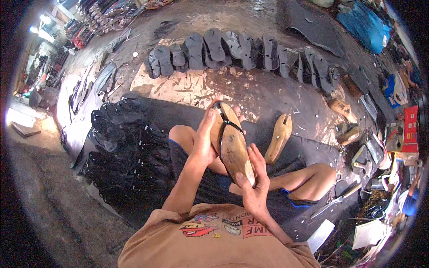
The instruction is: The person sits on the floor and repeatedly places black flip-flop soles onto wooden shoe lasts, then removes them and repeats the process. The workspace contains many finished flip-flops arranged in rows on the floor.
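Observation:
Between my two hands is a wooden shoe last [234, 149] with a dark sandal sole against its underside and a black strap [230, 123] crossing near its toe end. My left hand [208, 138] wraps the toe end from the left side, its fingertips partly hidden behind. Around the heel end closes my right hand [256, 181], its thumb lying on the wood. A second wooden last [279, 137] lies on the dark mat just right of my hands. To the left, black strapped sandals [129, 152] are piled beside my leg.
Several dark sandal soles [215, 45] stand in a row beyond the mat. More wooden lasts [343, 110] lie at the right, near a knife [333, 202]. Dark sheet material [313, 29] and a blue plastic bag [364, 26] are at the far right.

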The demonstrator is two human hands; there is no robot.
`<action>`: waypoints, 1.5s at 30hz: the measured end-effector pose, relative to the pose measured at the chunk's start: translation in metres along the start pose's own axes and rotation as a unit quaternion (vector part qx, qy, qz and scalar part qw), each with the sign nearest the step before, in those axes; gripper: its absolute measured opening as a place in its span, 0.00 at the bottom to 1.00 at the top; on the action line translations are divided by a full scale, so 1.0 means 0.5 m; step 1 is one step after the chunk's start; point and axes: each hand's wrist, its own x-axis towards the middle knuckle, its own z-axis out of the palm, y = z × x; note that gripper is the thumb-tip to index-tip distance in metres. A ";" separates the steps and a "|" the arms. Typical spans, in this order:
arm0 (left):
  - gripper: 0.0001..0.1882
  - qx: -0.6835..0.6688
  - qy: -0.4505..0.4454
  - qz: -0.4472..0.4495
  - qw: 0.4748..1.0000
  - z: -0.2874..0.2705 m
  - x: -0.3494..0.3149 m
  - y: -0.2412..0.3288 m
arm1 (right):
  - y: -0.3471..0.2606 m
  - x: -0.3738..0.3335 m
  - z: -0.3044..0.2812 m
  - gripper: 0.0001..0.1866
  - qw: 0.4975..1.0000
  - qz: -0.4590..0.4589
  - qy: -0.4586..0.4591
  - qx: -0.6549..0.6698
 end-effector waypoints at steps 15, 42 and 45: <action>0.29 0.017 0.181 -0.296 0.938 0.051 -0.274 -0.026 | 0.052 -0.060 -0.089 0.26 0.968 0.233 -0.090 0.000; 0.31 0.428 -0.054 -0.021 0.902 0.104 -0.141 -0.074 | -0.013 -0.045 -0.074 0.49 0.967 0.160 -0.108 0.166; 0.18 0.652 -0.045 0.027 0.757 0.084 -0.174 -0.028 | 0.012 -0.066 -0.109 0.41 0.917 0.263 -0.099 0.282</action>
